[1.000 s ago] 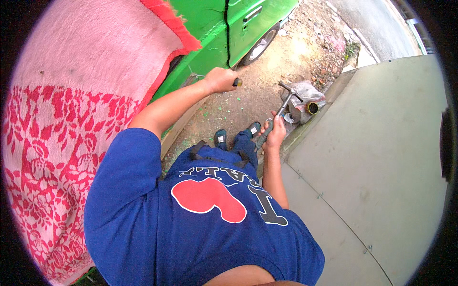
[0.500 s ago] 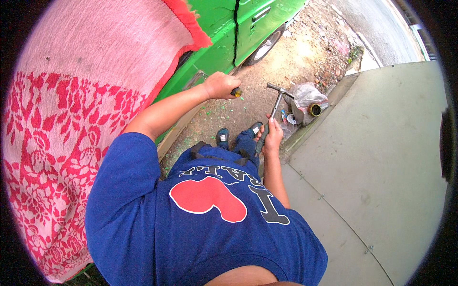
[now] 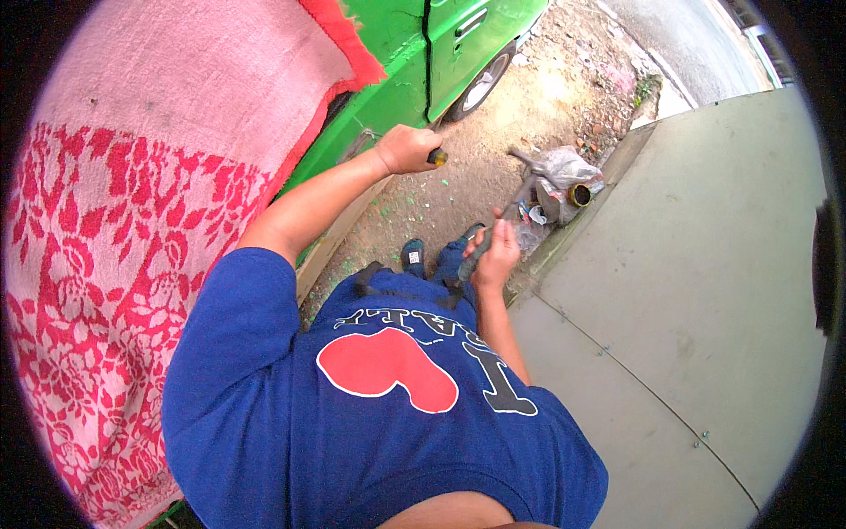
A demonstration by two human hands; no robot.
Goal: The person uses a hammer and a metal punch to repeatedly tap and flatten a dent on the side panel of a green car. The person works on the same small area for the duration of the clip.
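My left hand (image 3: pixel 408 149) is closed round a tool with a dark and yellow handle (image 3: pixel 438 158), close to the lower side of a green vehicle (image 3: pixel 392 97). Only the handle's end sticks out of the fist; the rest of that tool is hidden, so I cannot tell its kind or whether it touches the bodywork. In my right hand (image 3: pixel 500 253) is a hammer (image 3: pixel 520 194), gripped by its dark handle. Its metal head, smeared by motion, points up and away from me, in front of a plastic bag.
A pink and red patterned cloth (image 3: pixel 159 203) drapes over the vehicle at left. At right lies a large grey panel (image 3: pixel 661 264). Beside it sit a plastic bag (image 3: pixel 564 167) and an open can (image 3: pixel 578 195). Green flakes dot the ground (image 3: pixel 414 207); a wheel (image 3: pixel 483 86) stands farther off.
The hammer has swung slightly right and is now blurred, its handle tilted more. My right hand has shifted a little down. The left hand keeps its grip near the vehicle.
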